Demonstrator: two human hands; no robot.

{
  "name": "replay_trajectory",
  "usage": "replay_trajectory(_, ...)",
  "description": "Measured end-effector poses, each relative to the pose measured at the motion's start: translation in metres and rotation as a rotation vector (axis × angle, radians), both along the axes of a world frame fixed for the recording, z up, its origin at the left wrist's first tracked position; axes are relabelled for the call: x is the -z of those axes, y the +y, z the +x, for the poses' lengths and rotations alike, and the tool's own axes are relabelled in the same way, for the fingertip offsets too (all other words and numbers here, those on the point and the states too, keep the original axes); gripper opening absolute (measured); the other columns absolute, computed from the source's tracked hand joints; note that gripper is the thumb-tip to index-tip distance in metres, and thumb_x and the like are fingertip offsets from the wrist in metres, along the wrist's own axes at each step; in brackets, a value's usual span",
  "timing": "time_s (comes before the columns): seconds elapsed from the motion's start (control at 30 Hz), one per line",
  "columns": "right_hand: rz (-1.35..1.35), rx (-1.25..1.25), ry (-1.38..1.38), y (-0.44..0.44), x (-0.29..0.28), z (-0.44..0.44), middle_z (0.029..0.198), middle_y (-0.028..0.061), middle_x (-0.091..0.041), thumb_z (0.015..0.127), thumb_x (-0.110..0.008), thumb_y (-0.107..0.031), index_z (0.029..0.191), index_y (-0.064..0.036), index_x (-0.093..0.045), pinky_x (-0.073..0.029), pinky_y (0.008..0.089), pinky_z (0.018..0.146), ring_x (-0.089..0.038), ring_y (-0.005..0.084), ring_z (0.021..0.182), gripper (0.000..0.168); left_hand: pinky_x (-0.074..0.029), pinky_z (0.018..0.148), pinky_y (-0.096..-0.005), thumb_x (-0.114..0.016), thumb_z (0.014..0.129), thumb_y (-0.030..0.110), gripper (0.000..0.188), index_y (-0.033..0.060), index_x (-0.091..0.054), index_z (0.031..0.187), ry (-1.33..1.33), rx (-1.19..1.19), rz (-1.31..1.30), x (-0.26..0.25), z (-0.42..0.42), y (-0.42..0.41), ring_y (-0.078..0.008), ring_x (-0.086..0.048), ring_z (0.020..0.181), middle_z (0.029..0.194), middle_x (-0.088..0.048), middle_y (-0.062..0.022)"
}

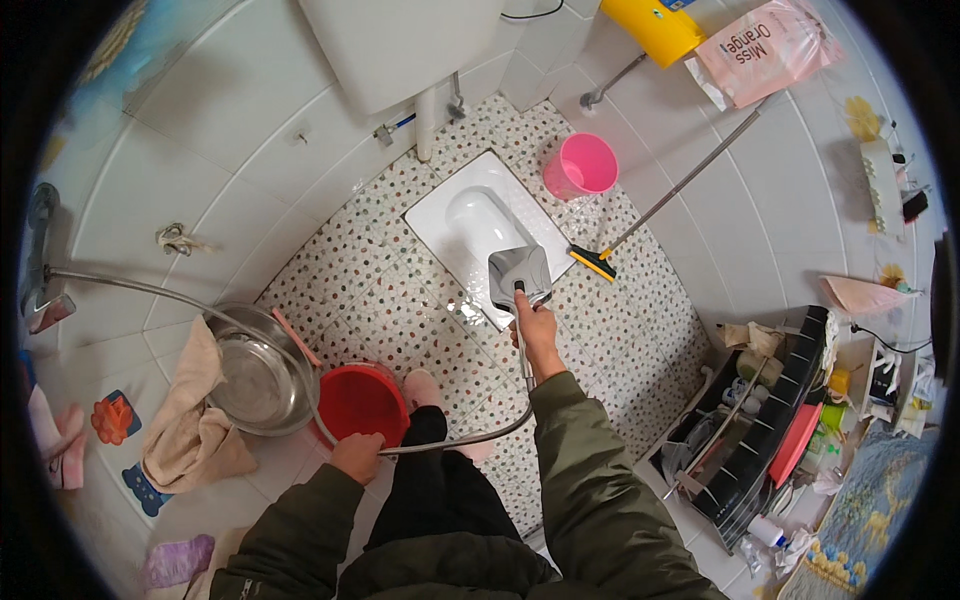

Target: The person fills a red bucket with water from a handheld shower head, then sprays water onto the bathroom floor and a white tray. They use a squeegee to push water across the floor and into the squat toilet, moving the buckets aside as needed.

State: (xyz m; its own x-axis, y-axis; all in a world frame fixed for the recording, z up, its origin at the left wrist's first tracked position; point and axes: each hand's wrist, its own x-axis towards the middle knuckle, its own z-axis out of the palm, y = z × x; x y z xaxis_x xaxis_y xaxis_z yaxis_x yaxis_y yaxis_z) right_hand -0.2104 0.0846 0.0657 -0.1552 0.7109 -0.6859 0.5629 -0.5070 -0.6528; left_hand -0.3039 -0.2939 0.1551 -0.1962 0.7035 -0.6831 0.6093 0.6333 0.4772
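My right hand (pixel 536 330) grips the handle of a silver-grey shower head (pixel 517 271), its thumb near a dark button. The shower head covers part of a white ceramic squat toilet (pixel 442 214) set in the floor. Lower left, my left hand (pixel 358 456) is closed around the metal shower hose (pixel 450 444), just over the near rim of a red bucket (pixel 356 405). From there the hose runs right to the handle and left, past a steel basin (pixel 259 379), to a wall-mounted tap (pixel 46 262). Wet glints show on the speckled tile floor (pixel 360 277) beside the toilet.
A pink bucket (pixel 581 166) stands beyond the toilet's right corner. A long-handled squeegee (pixel 592 262) leans on the right wall. A beige towel (pixel 191 427) hangs over the basin. At right stands a black rack (pixel 757 435) crowded with bottles. A white cistern (pixel 405 45) overhangs the back.
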Motion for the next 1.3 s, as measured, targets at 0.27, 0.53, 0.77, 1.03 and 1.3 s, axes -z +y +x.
replay_trajectory(0.27, 0.018, 0.126, -0.007, 0.041, -0.019, 0.025, 0.057, 0.0095, -0.055, 0.087, -0.067, -0.043, 0.094, 0.002, -0.053, -0.038, 0.0325, 0.034, -0.050, 0.0172, 0.039, 0.047, -0.048, 0.074, -0.0491, -0.062, 0.082, 0.012, 0.012, 0.0052, -0.059, 0.091, -0.050, -0.032, 0.068, -0.009, 0.000, 0.020, -0.0367, -0.062, 0.085, 0.084, -0.064, -0.0168)
replay_trajectory(0.53, -0.027, 0.158, -0.008, 0.045, -0.038, 0.043, 0.059, 0.0091, -0.056, 0.088, -0.065, -0.044, 0.096, -0.001, -0.052, -0.041, 0.0330, 0.035, -0.050, 0.0172, 0.039, 0.045, -0.049, 0.076, -0.0480, -0.065, 0.082, 0.012, 0.016, 0.0039, -0.060, 0.095, -0.061, -0.014, 0.059, -0.014, 0.001, 0.025, -0.0372, -0.063, 0.086, 0.088, -0.065, -0.0177)
replay_trajectory(0.77, -0.061, 0.136, 0.005, 0.039, -0.048, 0.064, 0.060, 0.0098, -0.057, 0.087, -0.066, -0.045, 0.091, 0.001, -0.053, -0.040, 0.0345, 0.036, -0.052, 0.0181, 0.041, 0.048, -0.048, 0.076, -0.0480, -0.065, 0.082, 0.013, 0.016, 0.0045, -0.059, 0.094, -0.073, -0.028, 0.121, -0.012, 0.013, 0.015, -0.0373, -0.062, 0.087, 0.087, -0.065, -0.0172)
replay_trajectory(1.03, -0.177, 0.161, -0.055, -0.022, -0.039, 0.131, 0.059, 0.0079, -0.055, 0.086, -0.067, -0.046, 0.095, -0.001, -0.053, -0.039, 0.0334, 0.037, -0.050, 0.0168, 0.041, 0.048, -0.048, 0.077, -0.0476, -0.067, 0.083, 0.017, 0.019, 0.0052, -0.060, 0.095, -0.054, 0.055, 0.061, -0.017, 0.033, 0.006, -0.0365, -0.062, 0.089, 0.088, -0.065, -0.0165)
replay_trajectory(1.3, -0.161, 0.267, -0.088, -0.028, -0.036, 0.214, 0.057, 0.0102, -0.055, 0.088, -0.066, -0.044, 0.092, 0.000, -0.055, -0.039, 0.0351, 0.036, -0.050, 0.0192, 0.039, 0.046, -0.047, 0.076, -0.0489, -0.067, 0.080, 0.013, 0.018, 0.0047, -0.059, 0.093, -0.115, 0.068, 0.094, -0.018, 0.055, 0.013, -0.0371, -0.062, 0.087, 0.085, -0.065, -0.0174)
